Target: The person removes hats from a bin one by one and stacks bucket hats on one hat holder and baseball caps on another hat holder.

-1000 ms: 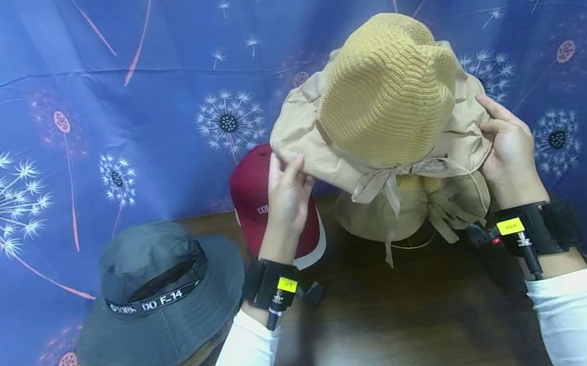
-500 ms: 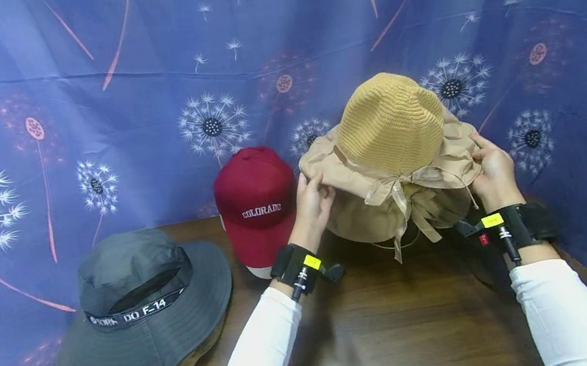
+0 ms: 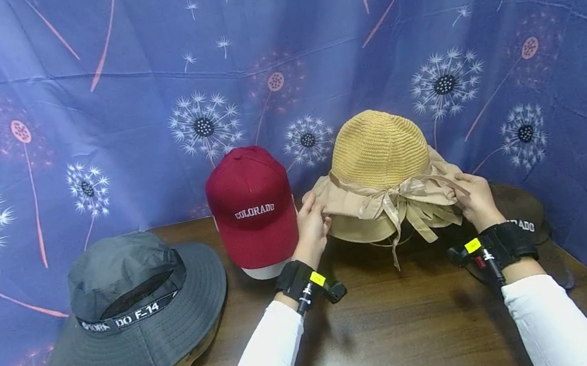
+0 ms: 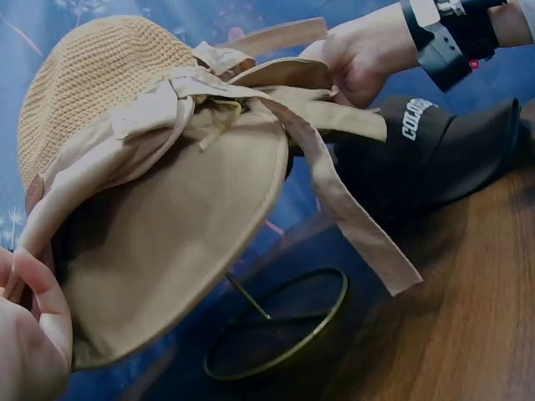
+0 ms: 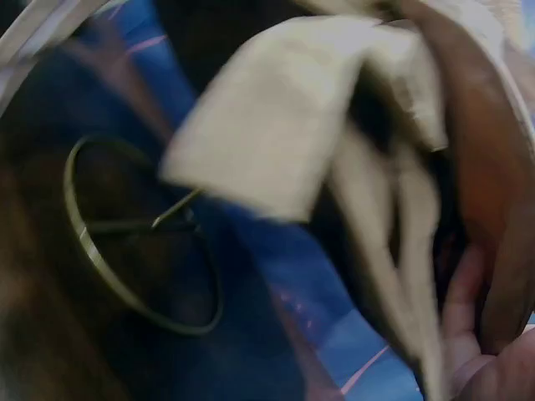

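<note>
While both hands hold it by opposite edges of its floppy tan cloth brim, the sun hat [image 3: 383, 176] sits between them over a thin brass wire stand [image 4: 280, 326] with a ring base. Its domed crown is ribbed, straw-coloured knit; a satin ribbon bow [image 3: 407, 200] with long flat tails hangs at the front. The left hand [image 3: 314, 223] pinches the brim's left edge, fingers curled over the cloth and thumb beneath. The right hand [image 3: 473, 196] pinches the right edge likewise; the right wrist view is blurred, showing only a fingertip under the brim. Just left of the left hand stands a rounded maroon cap [image 3: 253, 210] with white stitched lettering. Well to its left lies a grey bucket hat [image 3: 132, 314], smooth woven fabric, wide soft brim, a black lettered band around the crown. Just behind the right hand lies a dark brown cap [image 3: 523, 215] with white lettering. All rest on the dark wood-grain worktop [image 3: 399, 339]
</note>
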`<state>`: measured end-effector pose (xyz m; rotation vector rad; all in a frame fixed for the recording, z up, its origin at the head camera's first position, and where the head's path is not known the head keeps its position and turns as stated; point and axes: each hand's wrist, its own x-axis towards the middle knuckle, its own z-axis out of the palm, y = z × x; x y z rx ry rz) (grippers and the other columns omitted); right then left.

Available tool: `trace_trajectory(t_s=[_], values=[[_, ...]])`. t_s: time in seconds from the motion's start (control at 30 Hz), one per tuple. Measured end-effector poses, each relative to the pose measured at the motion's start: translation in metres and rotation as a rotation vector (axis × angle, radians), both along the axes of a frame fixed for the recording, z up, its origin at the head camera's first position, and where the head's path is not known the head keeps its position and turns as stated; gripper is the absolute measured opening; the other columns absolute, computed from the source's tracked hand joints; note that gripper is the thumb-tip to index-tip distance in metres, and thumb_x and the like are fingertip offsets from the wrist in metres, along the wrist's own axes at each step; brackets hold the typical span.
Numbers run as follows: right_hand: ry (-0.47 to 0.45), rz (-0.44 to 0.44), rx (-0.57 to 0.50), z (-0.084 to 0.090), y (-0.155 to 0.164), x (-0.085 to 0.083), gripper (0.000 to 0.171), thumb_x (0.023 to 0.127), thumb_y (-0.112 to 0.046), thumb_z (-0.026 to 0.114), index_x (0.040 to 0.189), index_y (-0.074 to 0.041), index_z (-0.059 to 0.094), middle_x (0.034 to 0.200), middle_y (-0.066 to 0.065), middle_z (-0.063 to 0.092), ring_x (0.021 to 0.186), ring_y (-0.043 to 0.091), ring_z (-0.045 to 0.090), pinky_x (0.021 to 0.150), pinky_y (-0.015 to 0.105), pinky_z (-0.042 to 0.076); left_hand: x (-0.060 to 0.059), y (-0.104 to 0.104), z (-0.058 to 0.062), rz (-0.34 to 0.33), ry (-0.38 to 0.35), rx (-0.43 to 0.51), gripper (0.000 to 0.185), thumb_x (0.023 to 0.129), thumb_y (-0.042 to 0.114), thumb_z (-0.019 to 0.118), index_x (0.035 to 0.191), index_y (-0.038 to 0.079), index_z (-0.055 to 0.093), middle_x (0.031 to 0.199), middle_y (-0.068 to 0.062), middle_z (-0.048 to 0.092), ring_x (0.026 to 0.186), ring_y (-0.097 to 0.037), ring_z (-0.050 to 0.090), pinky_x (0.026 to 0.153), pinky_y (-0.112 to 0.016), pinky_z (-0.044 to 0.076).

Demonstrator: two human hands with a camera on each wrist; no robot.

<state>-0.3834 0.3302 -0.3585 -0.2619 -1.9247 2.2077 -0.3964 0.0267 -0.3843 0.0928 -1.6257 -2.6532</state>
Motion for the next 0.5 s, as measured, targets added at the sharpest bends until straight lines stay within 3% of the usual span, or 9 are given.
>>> trace_trajectory(t_s=[0.07, 0.1, 0.17, 0.2, 0.23, 0.4, 0.5], values=[[-0.052, -0.049, 0.222, -0.005, -0.004, -0.005, 0.052, 0.097, -0.009, 0.040, 0.147, 0.003, 0.030, 0.104, 0.018, 0.064, 0.083, 0.014, 0.064, 0.064, 0.012, 0.049, -0.001, 0.000, -0.003, 0.009, -0.011, -0.013, 0.054, 0.096, 0.005, 0.046, 0.149, 0.011, 0.035, 0.156, -0.008, 0.032, 0.059, 0.001, 0.039, 0.051, -0.006, 0.039], [-0.071, -0.065, 0.310, -0.008, -0.006, -0.007, 0.056, 0.097, -0.011, 0.041, 0.148, 0.005, 0.024, 0.122, 0.025, 0.058, 0.104, 0.020, 0.062, 0.077, 0.015, 0.052, -0.002, 0.000, -0.005, 0.014, -0.013, -0.017, 0.054, 0.096, 0.005, 0.047, 0.148, 0.011, 0.035, 0.156, -0.009, 0.032, 0.058, 0.001, 0.038, 0.051, -0.006, 0.038], [-0.082, -0.091, 0.463, -0.013, -0.008, -0.010, 0.056, 0.096, -0.013, 0.042, 0.146, 0.007, 0.026, 0.151, 0.028, 0.033, 0.135, 0.030, 0.041, 0.104, 0.027, 0.046, -0.003, 0.001, -0.008, 0.023, -0.018, -0.031, 0.055, 0.095, 0.004, 0.047, 0.148, 0.011, 0.035, 0.155, -0.009, 0.034, 0.055, 0.001, 0.037, 0.050, -0.006, 0.038], [-0.079, -0.104, 0.522, -0.016, -0.009, -0.011, 0.056, 0.096, -0.015, 0.043, 0.145, 0.007, 0.029, 0.153, 0.026, 0.029, 0.137, 0.033, 0.037, 0.104, 0.029, 0.046, -0.003, 0.002, -0.010, 0.028, -0.023, -0.038, 0.056, 0.094, 0.003, 0.047, 0.148, 0.011, 0.035, 0.154, -0.009, 0.036, 0.055, 0.001, 0.037, 0.051, -0.007, 0.038], [-0.072, -0.118, 0.567, -0.019, -0.011, -0.012, 0.055, 0.095, -0.014, 0.044, 0.143, 0.009, 0.033, 0.150, 0.028, 0.034, 0.133, 0.035, 0.041, 0.104, 0.032, 0.046, -0.003, 0.002, -0.011, 0.029, -0.022, -0.047, 0.057, 0.094, 0.002, 0.047, 0.149, 0.012, 0.035, 0.153, -0.009, 0.037, 0.054, 0.001, 0.037, 0.051, -0.007, 0.038], [-0.077, -0.130, 0.720, -0.030, -0.018, -0.015, 0.049, 0.096, -0.021, 0.044, 0.136, 0.008, 0.047, 0.133, 0.032, 0.053, 0.110, 0.035, 0.053, 0.080, 0.027, 0.045, -0.003, 0.007, -0.018, 0.040, -0.056, -0.082, 0.061, 0.090, -0.002, 0.048, 0.148, 0.015, 0.038, 0.133, -0.005, 0.050, 0.049, 0.002, 0.034, 0.050, -0.009, 0.038], [-0.102, -0.093, 0.737, -0.035, -0.022, -0.018, 0.051, 0.100, -0.028, 0.037, 0.137, 0.005, 0.047, 0.134, 0.032, 0.051, 0.118, 0.037, 0.049, 0.094, 0.038, 0.046, -0.003, 0.009, -0.020, 0.049, -0.069, -0.097, 0.062, 0.089, -0.003, 0.047, 0.147, 0.016, 0.039, 0.125, -0.001, 0.049, 0.047, 0.002, 0.031, 0.050, -0.008, 0.039]])
